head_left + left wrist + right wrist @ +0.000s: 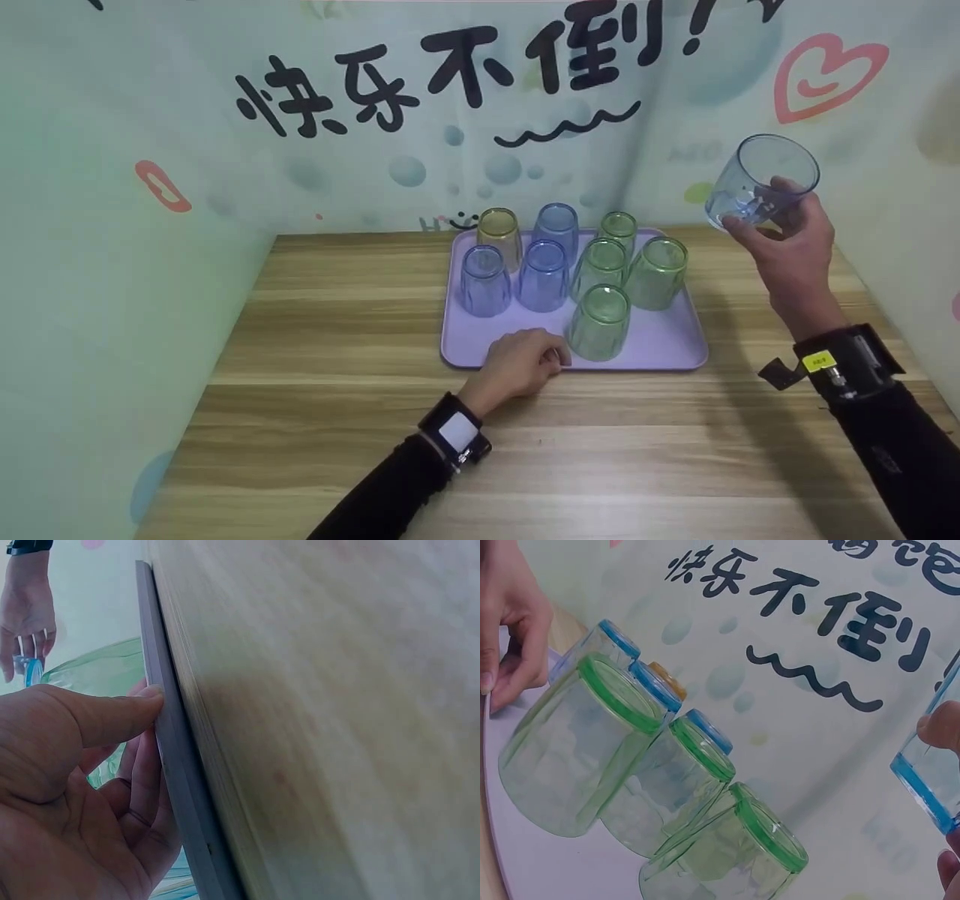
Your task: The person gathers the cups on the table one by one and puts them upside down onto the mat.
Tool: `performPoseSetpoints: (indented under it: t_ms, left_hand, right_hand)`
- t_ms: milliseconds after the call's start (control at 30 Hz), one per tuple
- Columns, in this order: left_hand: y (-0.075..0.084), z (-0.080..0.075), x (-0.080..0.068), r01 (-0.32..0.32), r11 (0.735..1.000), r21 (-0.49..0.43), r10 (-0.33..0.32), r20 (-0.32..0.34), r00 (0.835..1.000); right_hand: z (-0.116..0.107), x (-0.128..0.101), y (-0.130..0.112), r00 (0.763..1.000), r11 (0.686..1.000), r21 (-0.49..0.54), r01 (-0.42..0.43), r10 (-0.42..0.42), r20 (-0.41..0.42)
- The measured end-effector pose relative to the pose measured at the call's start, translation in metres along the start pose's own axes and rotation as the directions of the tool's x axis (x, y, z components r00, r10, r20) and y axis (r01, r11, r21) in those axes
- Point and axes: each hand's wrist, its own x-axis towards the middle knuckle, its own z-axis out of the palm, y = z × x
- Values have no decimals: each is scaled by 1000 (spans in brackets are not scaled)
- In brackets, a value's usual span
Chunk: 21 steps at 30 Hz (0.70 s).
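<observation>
My right hand [799, 240] grips a clear blue glass [765, 180] in the air to the right of the tray, its mouth facing up and slightly tilted. The right wrist view catches only part of that glass [922, 765] and some fingers at the right edge. At the front rim of the lilac tray [465, 337], my left hand [521, 364] pinches the edge, thumb outside and fingers on the inner side, as the left wrist view shows. Beside those fingers stands a green glass [600, 322], apparently upside down like the others on the tray.
Behind it on the tray are more green glasses [657, 274], blue glasses [486, 281] and an amber glass [499, 232]. The tray lies on a wooden table [337, 337], against a printed backdrop [360, 187] with black lettering.
</observation>
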Motion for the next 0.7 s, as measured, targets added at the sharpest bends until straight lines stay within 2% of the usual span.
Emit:
performPoseSetpoints:
  t_ms: [367, 500, 700]
  left_hand:
    - [0, -1, 0, 3, 1000, -10, -3, 10, 1000]
    - [1, -2, 0, 16, 1000, -21, -15, 21, 1000]
    - [2, -2, 0, 26, 999, -19, -25, 36, 999]
  right_hand:
    - [-3, -9, -5, 999, 998, 36, 43, -43, 0]
    - [-1, -15, -7, 997, 997, -4, 82, -82, -2]
    - [-3, -23, -8, 995, 993, -73, 97, -95, 27]
